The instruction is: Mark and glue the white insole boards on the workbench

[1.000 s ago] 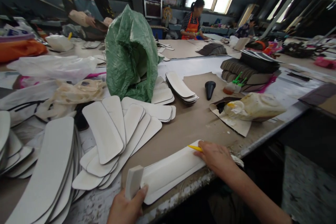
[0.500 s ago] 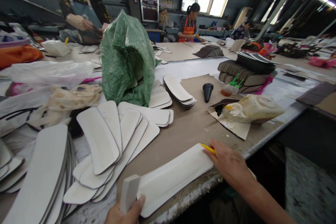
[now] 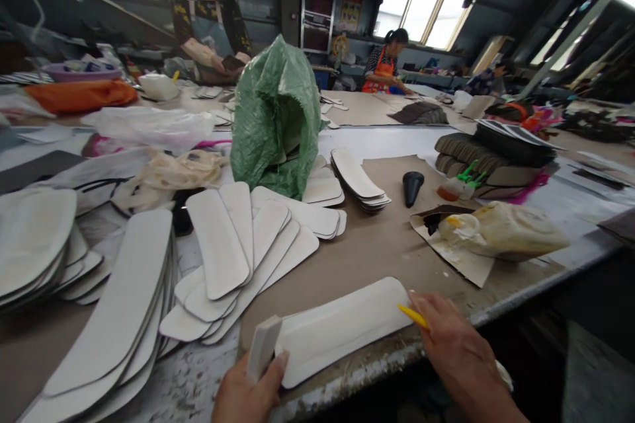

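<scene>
A long white panel with rounded corners (image 3: 342, 330) lies at the table's front edge between my hands. My left hand (image 3: 248, 386) is closed around a pale, flat-sided block (image 3: 264, 346) held upright, its thumb at the panel's left end. In my right hand (image 3: 449, 337), at the panel's right end, is a slim yellow tool (image 3: 413, 316); its tip points left over the panel, and its kind is not clear. Beyond my left hand, more white panels (image 3: 218, 248) are fanned out. A thick overlapping stack of panels (image 3: 124, 297) lies farther left.
Behind the panels stands a green woven sack (image 3: 272, 119). To the right are a black cone-shaped object (image 3: 411, 188), a glue-smeared plastic container (image 3: 516, 228), small green-tipped bottles (image 3: 466, 184) and stacked grey-brown pieces (image 3: 486, 158). Two people (image 3: 213, 33) work across the table.
The view has swung left, so the scene sits farther right. The yellow tool's tip has moved from the panel's far right corner down along its right end. My left hand still grips the block.
</scene>
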`<state>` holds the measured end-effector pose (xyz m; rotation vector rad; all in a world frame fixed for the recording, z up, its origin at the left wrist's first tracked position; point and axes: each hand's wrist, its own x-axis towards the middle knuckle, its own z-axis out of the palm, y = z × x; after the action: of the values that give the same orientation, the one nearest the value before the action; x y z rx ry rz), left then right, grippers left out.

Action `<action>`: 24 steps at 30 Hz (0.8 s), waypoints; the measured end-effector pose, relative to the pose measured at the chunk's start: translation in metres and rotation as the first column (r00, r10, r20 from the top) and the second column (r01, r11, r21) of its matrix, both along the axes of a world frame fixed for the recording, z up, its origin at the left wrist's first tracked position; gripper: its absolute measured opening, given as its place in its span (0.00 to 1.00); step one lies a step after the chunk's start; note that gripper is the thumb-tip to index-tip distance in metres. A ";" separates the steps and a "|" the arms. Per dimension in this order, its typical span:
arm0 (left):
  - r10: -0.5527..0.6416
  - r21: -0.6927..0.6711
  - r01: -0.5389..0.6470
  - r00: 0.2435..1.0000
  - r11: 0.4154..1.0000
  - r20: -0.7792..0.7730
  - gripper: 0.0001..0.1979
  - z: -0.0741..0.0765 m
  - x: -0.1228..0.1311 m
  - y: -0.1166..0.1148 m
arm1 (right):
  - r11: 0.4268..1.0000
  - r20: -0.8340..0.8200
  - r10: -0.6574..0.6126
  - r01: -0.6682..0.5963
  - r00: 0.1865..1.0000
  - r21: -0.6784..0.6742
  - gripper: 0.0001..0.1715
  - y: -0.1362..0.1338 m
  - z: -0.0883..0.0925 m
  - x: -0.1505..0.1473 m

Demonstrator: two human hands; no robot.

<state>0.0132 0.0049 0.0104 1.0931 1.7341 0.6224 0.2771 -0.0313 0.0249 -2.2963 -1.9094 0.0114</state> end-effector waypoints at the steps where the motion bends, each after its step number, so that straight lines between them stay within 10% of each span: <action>1: 0.014 0.013 -0.014 1.000 1.000 0.014 0.13 0.000 0.000 -0.001 | 0.999 -0.050 -0.006 0.008 0.999 0.036 0.20 0.000 0.001 -0.001; 8: 0.174 -0.014 -0.177 0.947 0.984 0.271 0.15 -0.005 -0.002 -0.003 | 0.866 -0.534 -0.497 0.433 0.684 -0.251 0.21 0.015 0.019 -0.010; 24: 0.095 -0.163 -0.002 0.820 0.987 0.565 0.20 -0.011 -0.037 -0.009 | 0.875 -0.921 -0.388 0.327 0.035 -0.356 0.21 0.012 0.033 -0.036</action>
<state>-0.0239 -0.0045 -0.0005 0.6562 1.2570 0.7440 0.2408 -0.0197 0.0575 -1.7512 -0.5366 1.2244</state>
